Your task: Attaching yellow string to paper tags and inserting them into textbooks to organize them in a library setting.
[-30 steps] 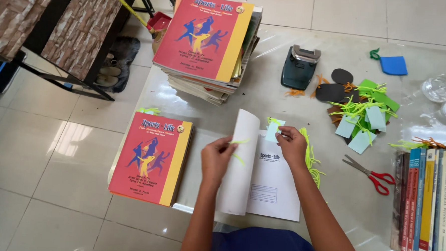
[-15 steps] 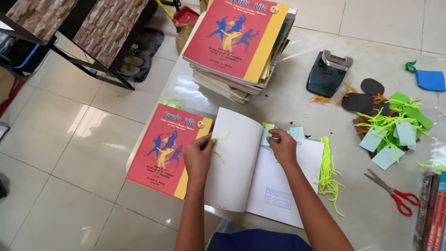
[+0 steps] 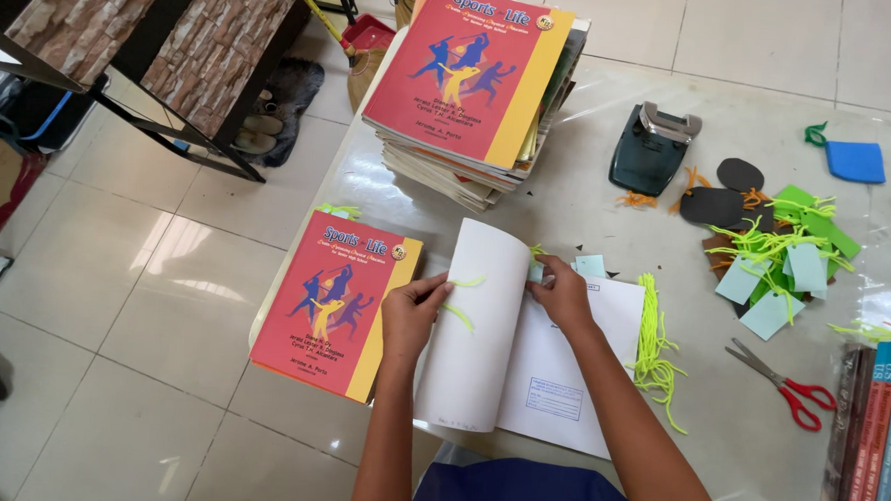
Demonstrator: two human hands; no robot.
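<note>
An open book (image 3: 535, 380) lies on the white table (image 3: 718, 443) in front of me, its back cover lifted upright. My left hand (image 3: 413, 314) grips the raised cover's left edge, with a yellow-green string (image 3: 463, 299) across it. My right hand (image 3: 562, 291) rests inside the book at the top of the white page, fingers on a small pale blue tag (image 3: 589, 265). A shut red and yellow book (image 3: 338, 301) lies just left of my left hand.
A tall stack of red books (image 3: 473, 76) stands at the back. A black hole punch (image 3: 652, 147), a pile of tags with green strings (image 3: 781, 260), loose yellow-green strings (image 3: 652, 345), red scissors (image 3: 790, 388) and upright books (image 3: 878, 440) lie to the right. The table's left edge drops to tiled floor.
The camera has moved closer. My left hand has shifted a little along the lifted cover and my right hand has stayed at the top of the page.
</note>
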